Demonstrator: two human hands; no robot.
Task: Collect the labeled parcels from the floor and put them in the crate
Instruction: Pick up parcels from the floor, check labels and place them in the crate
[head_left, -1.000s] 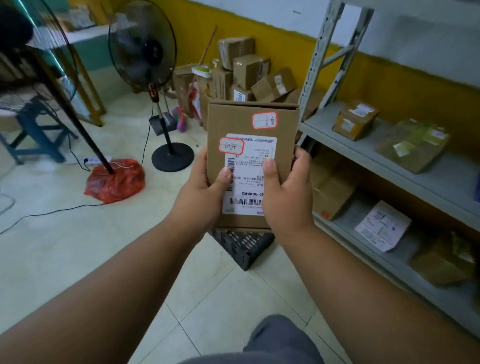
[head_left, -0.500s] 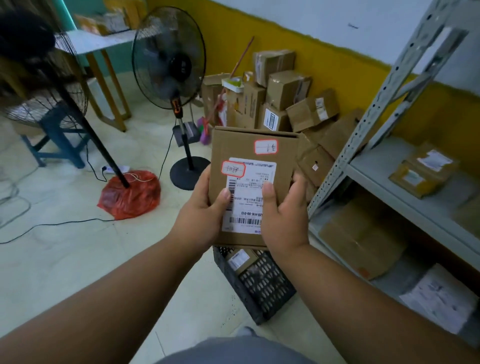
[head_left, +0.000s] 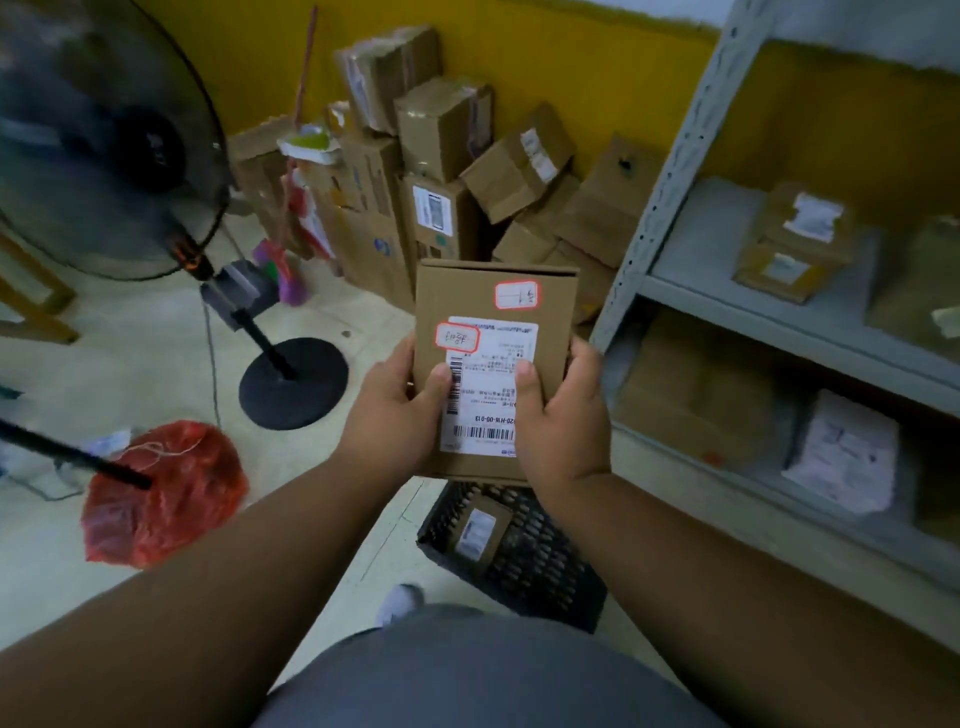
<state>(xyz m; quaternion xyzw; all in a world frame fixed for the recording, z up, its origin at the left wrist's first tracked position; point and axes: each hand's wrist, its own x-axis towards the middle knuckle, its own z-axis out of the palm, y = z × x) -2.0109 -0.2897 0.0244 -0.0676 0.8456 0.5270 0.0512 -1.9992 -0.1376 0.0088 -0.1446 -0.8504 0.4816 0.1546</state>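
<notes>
A flat brown cardboard parcel (head_left: 493, 364) with a white shipping label hangs directly above the black plastic lattice crate (head_left: 524, 556), label up, probably for reading before the drop. The left hand (head_left: 400, 410) and right hand (head_left: 561, 415) clasp its sides, thumbs pressed on the label. Inside the crate lies one small labeled box (head_left: 480, 530).

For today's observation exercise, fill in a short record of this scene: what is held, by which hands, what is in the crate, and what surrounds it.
held item: labelled cardboard parcel
grip: left hand and right hand, thumbs on the shipping label
crate: black crate on the floor below the parcel
crate contents: one small parcel
nearby: pile of boxes, grey shelving, fan, red bag
</notes>
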